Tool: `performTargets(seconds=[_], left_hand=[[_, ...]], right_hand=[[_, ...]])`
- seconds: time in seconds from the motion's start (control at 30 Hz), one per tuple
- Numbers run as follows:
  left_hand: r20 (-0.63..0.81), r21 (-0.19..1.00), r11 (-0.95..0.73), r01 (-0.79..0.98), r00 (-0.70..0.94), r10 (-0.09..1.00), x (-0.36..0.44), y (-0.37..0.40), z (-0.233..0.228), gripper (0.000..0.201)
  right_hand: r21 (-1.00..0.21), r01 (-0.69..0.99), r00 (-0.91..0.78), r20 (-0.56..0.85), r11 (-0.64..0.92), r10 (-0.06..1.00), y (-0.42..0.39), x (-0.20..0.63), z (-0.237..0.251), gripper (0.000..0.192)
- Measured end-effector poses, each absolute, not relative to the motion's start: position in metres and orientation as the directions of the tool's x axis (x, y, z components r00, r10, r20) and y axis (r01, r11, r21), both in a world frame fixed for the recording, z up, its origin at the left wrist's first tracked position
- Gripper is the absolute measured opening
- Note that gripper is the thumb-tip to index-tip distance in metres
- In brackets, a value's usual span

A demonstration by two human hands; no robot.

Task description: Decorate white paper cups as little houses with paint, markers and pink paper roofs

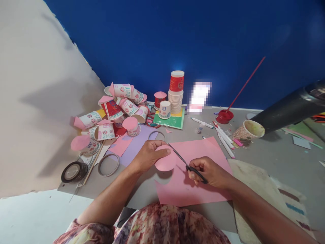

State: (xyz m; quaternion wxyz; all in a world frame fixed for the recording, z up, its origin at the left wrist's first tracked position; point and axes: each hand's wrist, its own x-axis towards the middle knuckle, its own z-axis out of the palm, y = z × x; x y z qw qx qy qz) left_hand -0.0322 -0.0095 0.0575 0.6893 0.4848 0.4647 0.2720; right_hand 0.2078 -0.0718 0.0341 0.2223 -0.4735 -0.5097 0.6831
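Although most of the floor is in plain sight, a few things stay hard to read: a pixelated patch (199, 96) against the far blue wall (203, 37) hides whatever stands there, a dark tube (286, 110) runs out of view at the right edge, and the drawings on the heap of decorated paper cups (111, 112) at the far left are too small to make out. The lower handle loop of the scissors (186, 164) is buried inside the right hand (209, 171), so only the upper black loop and the blades show.

That right hand's fingers are curled closed through the handles, with the thumb on top; the blades stand slightly apart, tips pointing far and left to the edge of the pink paper circle (166, 159). The left hand (149, 154) pinches the circle at its far-left edge, thumb over the top and fingers bent beneath, holding it just above the large pink sheet (193, 183) that lies near the person's lap.

Farther off, a stack of plain cups (176, 96) topped by a red one stands on a green card (170, 121), and tape rolls (73, 171) lie near left.
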Motion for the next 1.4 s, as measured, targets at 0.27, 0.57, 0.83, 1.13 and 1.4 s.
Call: performTargets(seconds=[0.27, 0.57, 0.83, 1.13, 1.4], left_hand=[[-0.381, 0.920, 0.382, 0.083, 0.411, 0.828, -0.031, -0.009, 0.056, 0.033], [-0.350, 0.920, 0.391, -0.031, 0.388, 0.853, -0.031, -0.009, 0.051, 0.037], [-0.356, 0.900, 0.426, -0.095, 0.405, 0.842, -0.022, -0.012, 0.039, 0.040], [-0.401, 0.851, 0.510, -0.123, 0.474, 0.784, -0.003, -0.023, 0.030, 0.043], [-0.376, 0.868, 0.491, -0.073, 0.548, 0.747, 0.005, -0.025, 0.036, 0.037]], right_hand=[[-0.903, 0.182, -0.440, -0.429, -0.389, 0.789, -0.072, 0.206, 0.034, 0.046], [-0.929, 0.121, -0.402, -0.368, -0.350, 0.838, -0.069, 0.210, 0.024, 0.060], [-0.924, -0.170, -0.186, -0.312, -0.344, 0.932, -0.059, 0.216, 0.010, 0.063], [-0.956, -0.118, 0.017, -0.272, -0.268, 0.962, -0.062, 0.205, 0.022, 0.032], [-0.977, -0.105, 0.079, -0.196, -0.188, 0.977, -0.062, 0.213, 0.021, 0.024]])
